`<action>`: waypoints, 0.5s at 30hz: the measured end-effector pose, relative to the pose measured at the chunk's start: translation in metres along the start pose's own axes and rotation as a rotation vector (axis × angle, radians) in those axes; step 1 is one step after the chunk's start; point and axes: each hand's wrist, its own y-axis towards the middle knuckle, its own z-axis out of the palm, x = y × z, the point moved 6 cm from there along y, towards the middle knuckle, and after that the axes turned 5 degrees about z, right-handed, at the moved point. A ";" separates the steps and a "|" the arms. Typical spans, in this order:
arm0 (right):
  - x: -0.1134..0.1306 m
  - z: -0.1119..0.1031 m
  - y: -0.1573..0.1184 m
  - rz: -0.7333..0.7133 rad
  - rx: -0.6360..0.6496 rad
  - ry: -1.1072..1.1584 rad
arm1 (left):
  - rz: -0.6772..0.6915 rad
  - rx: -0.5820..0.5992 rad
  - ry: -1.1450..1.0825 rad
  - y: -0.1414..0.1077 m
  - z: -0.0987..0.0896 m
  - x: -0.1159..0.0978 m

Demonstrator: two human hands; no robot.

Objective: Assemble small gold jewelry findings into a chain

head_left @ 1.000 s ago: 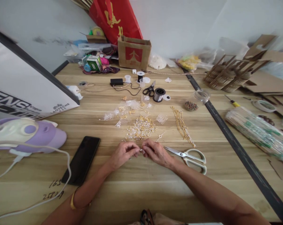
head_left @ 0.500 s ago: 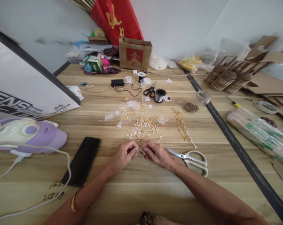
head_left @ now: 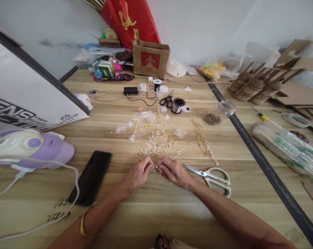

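Wooden table — shiny strand between 2 hands

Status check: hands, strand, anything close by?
Left hand, right hand both pinching silvery strand. Pile of small pieces beyond. Pale-handled scissors beside right hand.

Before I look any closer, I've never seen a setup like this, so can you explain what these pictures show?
There's no machine here: just two bare hands. One camera, worn on the person's head, looks forward and down at them. The left hand and right hand hold a thin silvery strand between their fingertips; its finer details are too small to tell. On the wooden table, just beyond them, lies a pile of gold and silver pieces. A dark phone lies to the left, pale-handled scissors to the right, and gold chains farther back.
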 end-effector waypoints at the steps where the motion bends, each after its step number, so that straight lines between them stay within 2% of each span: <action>1: 0.000 0.000 0.000 -0.003 0.001 -0.008 | -0.004 -0.004 -0.008 0.000 -0.001 0.000; 5: -0.001 -0.001 0.000 0.008 -0.015 0.002 | -0.050 -0.016 -0.119 0.001 -0.003 0.004; 10: 0.000 -0.004 0.001 0.041 -0.061 0.071 | -0.133 0.086 -0.455 0.002 0.002 0.011; 15: 0.002 -0.004 0.001 0.051 -0.063 0.121 | -0.108 0.074 -0.494 0.003 0.000 0.008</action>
